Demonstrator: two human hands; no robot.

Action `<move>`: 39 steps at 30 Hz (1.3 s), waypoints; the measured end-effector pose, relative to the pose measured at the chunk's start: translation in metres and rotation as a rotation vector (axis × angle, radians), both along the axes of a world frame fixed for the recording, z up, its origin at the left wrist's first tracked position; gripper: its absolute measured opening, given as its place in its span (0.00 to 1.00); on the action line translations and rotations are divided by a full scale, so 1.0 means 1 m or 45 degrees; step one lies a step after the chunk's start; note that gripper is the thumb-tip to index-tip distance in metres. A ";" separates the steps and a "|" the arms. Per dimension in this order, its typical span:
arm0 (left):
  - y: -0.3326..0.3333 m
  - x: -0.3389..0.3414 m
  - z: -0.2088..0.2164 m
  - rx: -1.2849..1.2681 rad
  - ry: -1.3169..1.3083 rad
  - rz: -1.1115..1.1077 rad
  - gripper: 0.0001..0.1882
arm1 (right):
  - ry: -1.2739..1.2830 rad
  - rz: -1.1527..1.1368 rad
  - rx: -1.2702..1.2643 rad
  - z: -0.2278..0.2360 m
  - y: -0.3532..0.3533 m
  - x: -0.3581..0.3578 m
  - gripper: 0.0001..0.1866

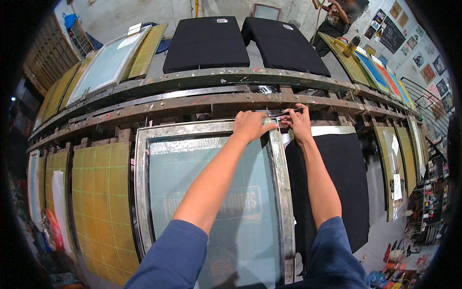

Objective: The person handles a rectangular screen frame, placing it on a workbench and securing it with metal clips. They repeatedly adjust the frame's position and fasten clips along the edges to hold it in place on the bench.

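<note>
A screen-printing frame point(284, 192) with a metal border and pale blue mesh lies in front of me, its far edge against the rusty rail point(211, 103). My left hand point(250, 125) is closed over its far right corner, the fingers bent over the far bar and the thumb pointing right. Just beside that corner, my right hand point(297, 123) pinches a slim dark tool point(294, 111), which lies roughly level and points toward the left hand. Its exact kind cannot be made out. Below my right forearm is a black cloth-covered board point(337, 188).
Two boards with black shirts point(207, 45) stand beyond the rails. Yellowish boards point(101, 202) line the left, and more hang at the right point(387, 164). Another blue screen point(108, 62) leans at the far left. A person point(334, 21) stands at the back right.
</note>
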State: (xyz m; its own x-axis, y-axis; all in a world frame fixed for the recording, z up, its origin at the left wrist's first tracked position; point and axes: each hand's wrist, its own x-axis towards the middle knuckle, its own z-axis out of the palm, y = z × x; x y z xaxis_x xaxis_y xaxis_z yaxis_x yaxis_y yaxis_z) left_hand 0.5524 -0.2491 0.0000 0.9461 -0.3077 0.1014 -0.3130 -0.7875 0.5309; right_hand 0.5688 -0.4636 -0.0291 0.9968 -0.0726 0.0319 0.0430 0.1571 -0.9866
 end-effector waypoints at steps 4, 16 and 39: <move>0.000 -0.002 0.001 -0.007 -0.001 0.011 0.35 | -0.146 0.051 -0.351 0.015 0.005 -0.002 0.14; 0.003 0.020 -0.026 0.376 -0.090 -0.040 0.34 | -0.781 -0.043 -1.886 0.059 0.110 -0.018 0.12; 0.002 0.000 -0.001 -0.066 -0.045 0.017 0.33 | -0.293 0.675 -1.749 0.076 -0.022 0.016 0.17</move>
